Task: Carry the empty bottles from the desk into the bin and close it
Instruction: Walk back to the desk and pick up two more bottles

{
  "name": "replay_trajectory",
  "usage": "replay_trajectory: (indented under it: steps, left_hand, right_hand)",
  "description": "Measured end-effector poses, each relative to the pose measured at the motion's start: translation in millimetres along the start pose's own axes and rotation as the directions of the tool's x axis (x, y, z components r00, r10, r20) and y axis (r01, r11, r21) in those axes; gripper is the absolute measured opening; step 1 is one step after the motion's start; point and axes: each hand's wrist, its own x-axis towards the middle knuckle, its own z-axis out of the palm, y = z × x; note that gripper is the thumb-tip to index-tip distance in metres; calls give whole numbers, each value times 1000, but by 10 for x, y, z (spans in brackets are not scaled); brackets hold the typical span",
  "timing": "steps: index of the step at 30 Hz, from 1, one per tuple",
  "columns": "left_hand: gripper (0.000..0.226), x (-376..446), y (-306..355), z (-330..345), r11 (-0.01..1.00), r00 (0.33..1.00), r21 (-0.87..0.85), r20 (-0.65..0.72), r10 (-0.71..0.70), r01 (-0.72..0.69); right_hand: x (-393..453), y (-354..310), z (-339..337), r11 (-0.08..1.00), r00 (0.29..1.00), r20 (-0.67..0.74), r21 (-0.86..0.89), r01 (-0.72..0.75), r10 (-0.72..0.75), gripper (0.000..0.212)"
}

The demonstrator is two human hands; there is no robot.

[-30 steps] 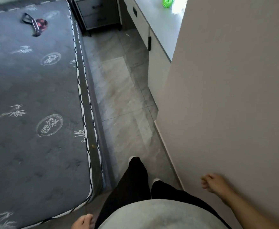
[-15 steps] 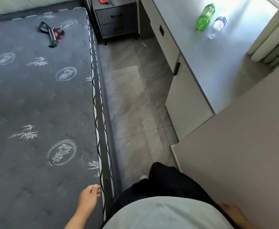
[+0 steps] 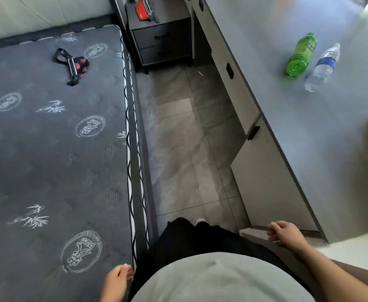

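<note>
A green plastic bottle (image 3: 300,55) and a clear bottle with a blue label (image 3: 323,67) lie side by side on the grey desk (image 3: 309,131) at the upper right. My right hand (image 3: 284,234) hangs near the desk's near corner, fingers loosely curled, holding nothing and far from the bottles. My left hand (image 3: 116,280) is low at the bottom, beside the mattress edge, fingers relaxed and empty. No bin is in view.
A dark mattress (image 3: 52,149) with a small black and red pouch (image 3: 76,65) fills the left. A narrow tiled aisle (image 3: 185,149) runs between the bed and the desk cabinets. A dark nightstand (image 3: 163,42) with a red item stands at the far end.
I have walked forward past the wall corner. The desk and both bottles have come fully into view and nearer. My right hand has swung forward beside the desk corner.
</note>
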Motion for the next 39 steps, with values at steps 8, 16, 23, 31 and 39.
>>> replay_trajectory:
  steps: [8, 16, 23, 31, 39]
  left_hand:
    - [27, 717, 817, -187, 987, 997, 158, 78, -1, -11]
    - [24, 1619, 2498, -210, 980, 985, 109, 58, 161, -167]
    - [24, 2315, 3724, 25, 940, 953, 201, 181, 242, -277]
    - [24, 2745, 4641, 504, 919, 954, 279, 191, 233, -280]
    - [21, 2756, 5839, 973, 863, 892, 289, 315, 324, -415]
  right_hand:
    - [521, -930, 54, 999, 999, 31, 32, 14, -15, 33]
    - [627, -1268, 119, 985, 981, -94, -18, -170, 168, 31]
    - [833, -1630, 67, 963, 956, -120, 57, -263, 268, 25]
    - [1531, -2589, -228, 985, 964, -208, 78, -151, 165, 22]
    - [1848, -3712, -624, 994, 965, -247, 47, 101, -86, 22]
